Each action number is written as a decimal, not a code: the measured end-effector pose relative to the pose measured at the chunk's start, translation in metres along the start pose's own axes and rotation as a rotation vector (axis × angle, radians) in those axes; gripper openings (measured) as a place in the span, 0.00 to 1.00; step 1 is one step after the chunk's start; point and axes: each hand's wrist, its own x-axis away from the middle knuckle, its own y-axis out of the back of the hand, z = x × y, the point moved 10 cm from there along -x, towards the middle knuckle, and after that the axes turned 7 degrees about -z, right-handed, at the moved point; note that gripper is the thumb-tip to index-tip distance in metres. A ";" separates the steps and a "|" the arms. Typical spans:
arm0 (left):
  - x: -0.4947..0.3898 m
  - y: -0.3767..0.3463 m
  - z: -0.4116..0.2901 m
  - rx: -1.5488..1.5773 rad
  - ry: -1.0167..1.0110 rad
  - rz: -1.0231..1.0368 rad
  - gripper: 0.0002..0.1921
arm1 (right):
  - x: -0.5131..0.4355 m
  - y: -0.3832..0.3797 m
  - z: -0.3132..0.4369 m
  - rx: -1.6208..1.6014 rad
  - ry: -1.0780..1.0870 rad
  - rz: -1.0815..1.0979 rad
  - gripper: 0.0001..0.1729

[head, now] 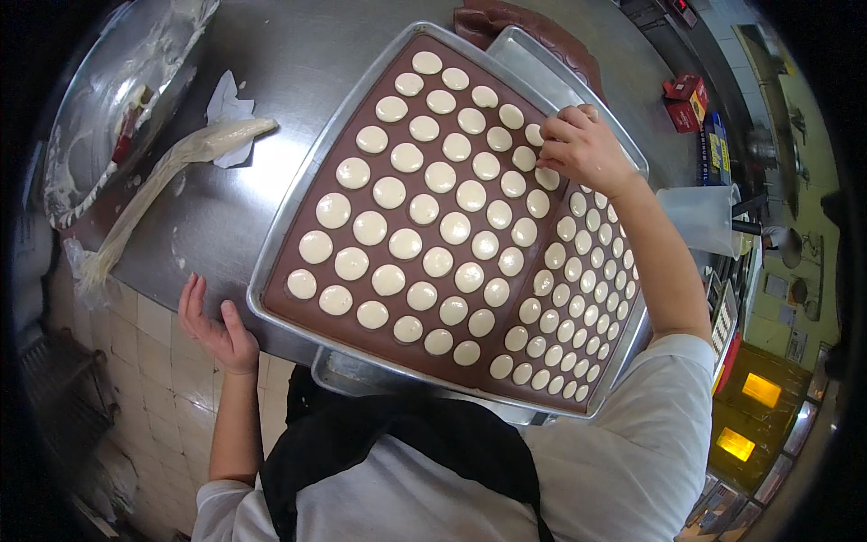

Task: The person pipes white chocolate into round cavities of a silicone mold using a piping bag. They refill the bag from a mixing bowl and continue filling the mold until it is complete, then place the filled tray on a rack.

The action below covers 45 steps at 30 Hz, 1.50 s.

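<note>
A metal sheet pan (325, 337) lies before me, lined with brown baking mats (399, 352) that carry rows of piped round batter discs (455, 228), larger on the left and smaller on the right. My right hand (584, 150) reaches over the pan's far part, its fingers bunched just above the discs there; whether they pinch something small I cannot tell. My left hand (220, 324) is off the near left corner of the pan, fingers apart, holding nothing. Left of the pan, a smeared piping bag (183, 152) rests on the steel table beside a crumpled white paper (229, 108).
A metal bowl (88, 129) smeared with batter, with a red-handled tool (125, 135) inside, stands at far left. Behind the pan are another tray (535, 61) and a brown mat (542, 30). A plastic pitcher (698, 217), a red box (687, 103) and an aluminum foil box (714, 149) stand right.
</note>
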 end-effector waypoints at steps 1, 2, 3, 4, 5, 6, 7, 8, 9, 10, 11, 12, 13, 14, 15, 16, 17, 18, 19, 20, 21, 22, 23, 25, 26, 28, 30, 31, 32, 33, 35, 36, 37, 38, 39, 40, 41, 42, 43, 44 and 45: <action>0.000 0.001 0.001 0.007 0.001 -0.006 0.20 | -0.002 0.001 0.002 0.001 0.026 0.006 0.10; 0.001 0.001 0.001 0.000 0.001 -0.009 0.20 | -0.003 0.002 0.005 0.001 0.052 0.011 0.09; 0.002 0.001 0.002 -0.007 -0.001 -0.012 0.21 | -0.004 0.001 0.007 -0.012 0.073 0.014 0.09; 0.002 0.001 0.003 -0.013 -0.003 -0.015 0.21 | -0.005 0.001 0.009 -0.025 0.095 0.017 0.09; 0.002 0.002 0.003 -0.006 0.000 -0.021 0.21 | -0.006 0.001 0.011 -0.038 0.116 0.020 0.08; 0.002 0.002 0.003 0.002 0.001 -0.027 0.21 | -0.007 0.000 0.013 -0.039 0.137 0.033 0.08; 0.001 0.002 0.003 0.011 0.003 -0.032 0.21 | -0.007 0.000 0.015 -0.040 0.158 0.046 0.09; 0.001 0.002 0.002 0.015 0.005 -0.037 0.21 | -0.008 -0.001 0.018 -0.041 0.178 0.059 0.09; 0.001 0.003 0.001 0.018 0.008 -0.044 0.21 | -0.008 -0.001 0.020 -0.041 0.191 0.073 0.09; 0.001 0.003 0.000 0.022 0.011 -0.051 0.21 | -0.009 -0.002 0.022 -0.041 0.204 0.087 0.08; 0.001 0.003 0.001 0.023 0.010 -0.050 0.22 | -0.010 -0.003 0.024 -0.041 0.217 0.101 0.08; 0.001 0.002 0.001 0.026 0.007 -0.049 0.22 | -0.009 -0.004 0.025 -0.047 0.219 0.116 0.08; 0.002 0.002 0.002 0.030 0.003 -0.047 0.23 | -0.009 -0.005 0.026 -0.054 0.221 0.131 0.09; 0.002 0.002 0.002 0.006 -0.004 -0.036 0.23 | -0.008 -0.006 0.027 -0.061 0.222 0.147 0.09; 0.002 0.001 0.002 -0.018 -0.014 -0.028 0.23 | -0.009 -0.005 0.029 -0.062 0.230 0.146 0.10; 0.002 0.001 0.001 -0.041 -0.024 -0.020 0.23 | -0.010 -0.004 0.030 -0.062 0.238 0.146 0.11; 0.001 0.001 0.000 -0.054 -0.029 -0.019 0.23 | -0.010 -0.003 0.032 -0.062 0.243 0.146 0.12; 0.000 0.002 -0.002 -0.066 -0.036 -0.021 0.23 | -0.012 0.003 0.020 -0.123 0.129 0.127 0.12; -0.001 0.002 -0.004 -0.077 -0.044 -0.023 0.24 | -0.010 0.009 0.007 -0.184 0.014 0.107 0.12; -0.001 0.003 -0.003 -0.065 -0.042 -0.027 0.24 | -0.006 0.015 -0.007 -0.244 -0.103 0.085 0.12; 0.000 0.003 -0.002 -0.054 -0.043 -0.034 0.24 | 0.003 0.024 -0.026 -0.398 -0.278 -0.005 0.11; 0.000 0.002 -0.002 -0.039 -0.048 -0.039 0.24 | 0.020 0.032 -0.048 -0.548 -0.456 -0.101 0.10; 0.001 0.002 -0.001 -0.031 -0.041 -0.032 0.24 | 0.040 0.038 -0.067 -0.698 -0.633 -0.203 0.10; 0.001 0.001 0.001 -0.010 -0.039 -0.021 0.23 | 0.083 0.062 -0.088 -0.920 -0.809 -0.515 0.07; 0.000 0.002 -0.003 -0.045 -0.052 -0.018 0.23 | 0.106 0.071 -0.094 -1.010 -0.871 -0.661 0.08; 0.002 0.001 -0.001 -0.038 -0.058 -0.017 0.23 | 0.155 0.087 -0.096 -1.021 -0.993 -0.826 0.08; 0.001 -0.001 -0.002 -0.031 -0.086 -0.018 0.22 | 0.211 0.100 -0.087 -0.861 -1.137 -0.848 0.08; 0.000 -0.003 -0.003 -0.008 -0.073 -0.014 0.22 | 0.241 0.104 -0.084 -0.806 -1.217 -0.866 0.08; -0.002 -0.003 -0.002 0.015 -0.061 -0.009 0.21 | 0.273 0.105 -0.080 -0.751 -1.297 -0.884 0.08; -0.002 -0.005 -0.002 0.049 -0.046 -0.006 0.21 | 0.302 0.109 -0.076 -0.683 -1.375 -0.902 0.09; -0.004 -0.004 -0.008 -0.036 -0.076 0.009 0.21 | 0.357 0.138 -0.076 -0.353 -1.569 -0.946 0.12; -0.002 -0.002 -0.007 -0.019 -0.075 0.001 0.21 | 0.386 0.153 -0.079 -0.234 -1.604 -1.002 0.13; -0.001 -0.002 -0.004 -0.015 -0.069 -0.004 0.21 | 0.414 0.165 -0.083 -0.126 -1.635 -1.049 0.14; -0.003 -0.005 -0.008 -0.025 -0.090 0.008 0.21 | 0.439 0.181 -0.085 0.062 -1.693 -0.986 0.15; -0.004 -0.007 -0.009 -0.049 -0.108 0.018 0.21 | 0.459 0.192 -0.088 0.233 -1.741 -0.911 0.16; -0.003 -0.004 -0.010 -0.098 -0.121 0.026 0.21 | 0.464 0.193 -0.088 0.375 -1.779 -0.824 0.17; -0.002 -0.006 -0.012 -0.096 -0.110 0.031 0.21 | 0.474 0.198 -0.089 0.404 -1.807 -0.814 0.18; -0.003 -0.007 -0.014 -0.105 -0.100 0.032 0.20 | 0.471 0.199 -0.094 0.514 -1.788 -0.688 0.18; -0.004 -0.008 -0.014 -0.112 -0.088 0.029 0.20 | 0.460 0.204 -0.100 0.623 -1.755 -0.566 0.17; -0.004 -0.008 -0.011 -0.080 -0.078 0.025 0.21 | 0.449 0.200 -0.105 0.654 -1.729 -0.462 0.15; -0.003 -0.008 -0.011 -0.095 -0.088 0.028 0.21 | 0.441 0.201 -0.109 0.696 -1.702 -0.386 0.14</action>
